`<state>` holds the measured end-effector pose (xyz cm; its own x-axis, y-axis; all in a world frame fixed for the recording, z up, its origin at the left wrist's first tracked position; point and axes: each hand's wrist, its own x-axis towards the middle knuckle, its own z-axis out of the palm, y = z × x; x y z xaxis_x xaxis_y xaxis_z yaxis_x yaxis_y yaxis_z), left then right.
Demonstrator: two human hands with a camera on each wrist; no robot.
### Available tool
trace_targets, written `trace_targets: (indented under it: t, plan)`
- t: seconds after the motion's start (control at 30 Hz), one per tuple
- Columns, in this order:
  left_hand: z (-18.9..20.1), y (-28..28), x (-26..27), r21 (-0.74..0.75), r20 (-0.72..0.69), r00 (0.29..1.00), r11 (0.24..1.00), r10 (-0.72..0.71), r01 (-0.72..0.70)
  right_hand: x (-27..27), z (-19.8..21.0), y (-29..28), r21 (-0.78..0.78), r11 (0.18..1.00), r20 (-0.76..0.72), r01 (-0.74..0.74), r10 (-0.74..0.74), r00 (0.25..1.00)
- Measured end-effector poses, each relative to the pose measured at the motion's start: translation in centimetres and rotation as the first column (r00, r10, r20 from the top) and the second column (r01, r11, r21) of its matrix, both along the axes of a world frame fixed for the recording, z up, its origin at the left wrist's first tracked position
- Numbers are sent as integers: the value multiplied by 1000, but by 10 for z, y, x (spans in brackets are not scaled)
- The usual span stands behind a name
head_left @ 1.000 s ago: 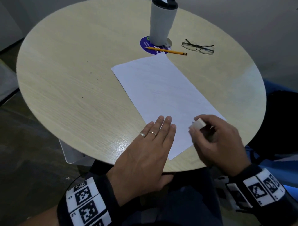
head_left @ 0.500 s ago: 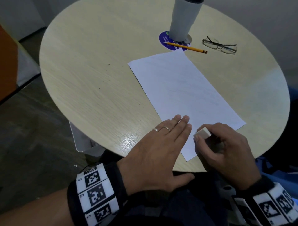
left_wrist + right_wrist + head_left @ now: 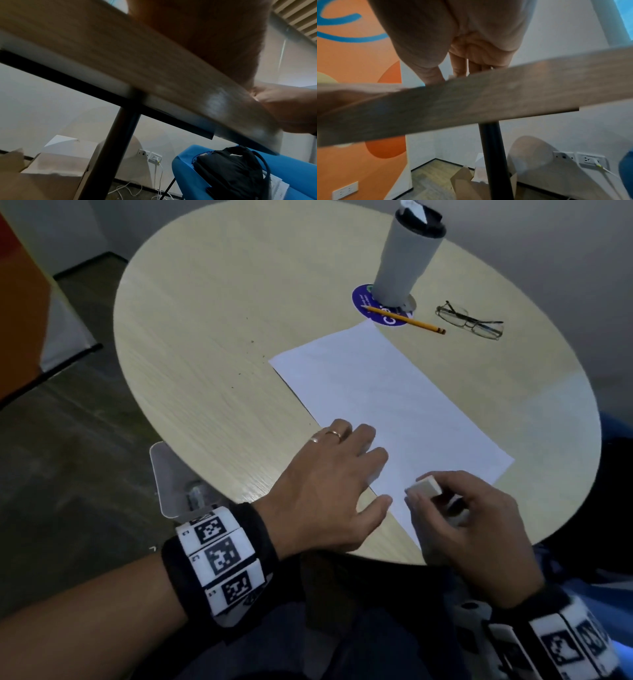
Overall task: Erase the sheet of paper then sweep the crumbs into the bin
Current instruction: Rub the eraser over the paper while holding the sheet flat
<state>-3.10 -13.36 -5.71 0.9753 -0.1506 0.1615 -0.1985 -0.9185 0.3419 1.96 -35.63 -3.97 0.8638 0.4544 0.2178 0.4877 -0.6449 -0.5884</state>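
A white sheet of paper (image 3: 383,395) lies slanted on the round wooden table (image 3: 205,302). My left hand (image 3: 371,457) rests on the sheet's near left edge, fingers bent with their tips down on the paper and nothing held. Just to its right, over the sheet's near corner, my right hand (image 3: 442,501) pinches a white eraser (image 3: 424,487) between thumb and fingers. A few dark crumbs (image 3: 251,340) dot the table left of the sheet. A pale bin (image 3: 168,474) shows below the table's near left rim. The wrist views show mainly the table edge (image 3: 154,75) and my palms.
At the table's far side a grey tumbler (image 3: 407,258) stands on a blue coaster (image 3: 363,299), with a yellow pencil (image 3: 407,320) and glasses (image 3: 471,321) beside it. Under the table are a black leg (image 3: 494,155), cardboard boxes (image 3: 56,159), and a blue chair (image 3: 187,175) holding a black bag (image 3: 229,171).
My left hand's fingers, flat on the paper before, are now bent. The right hand still holds the eraser at the sheet's near corner. My head view has shifted left.
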Motion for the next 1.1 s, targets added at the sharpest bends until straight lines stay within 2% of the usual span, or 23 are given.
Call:
trace_targets:
  t: [0.07,0.2,0.4,0.63,0.77,0.87,1.03,1.1]
  plan:
    - [-5,1,2,-78,-19,1000,997,-16,15,-1,-3,1,-30,998,40,-48,49,998]
    - [-10,3,6,-125,-74,997,992,-24,14,9,8,-21,-204,969,36,-141,152,988]
    - [-14,4,8,-138,-63,998,990,-22,13,6,-4,10,-166,970,106,-180,199,974]
    - [-13,0,8,-112,-64,998,994,-25,18,-5,16,-26,-359,899,70,-251,294,953]
    - [-14,0,9,-119,-55,998,993,-30,23,10,14,-1,-328,912,138,-247,305,942]
    - [-15,0,10,-107,-51,999,994,-20,15,5,10,-5,-326,898,95,-295,342,935]
    - [-15,-4,9,-94,-43,999,996,1,-5,-9,26,-41,-391,844,2,-367,399,917]
    - [-14,-5,8,-88,-56,998,996,-1,-4,-1,25,-32,-369,869,22,-331,364,931]
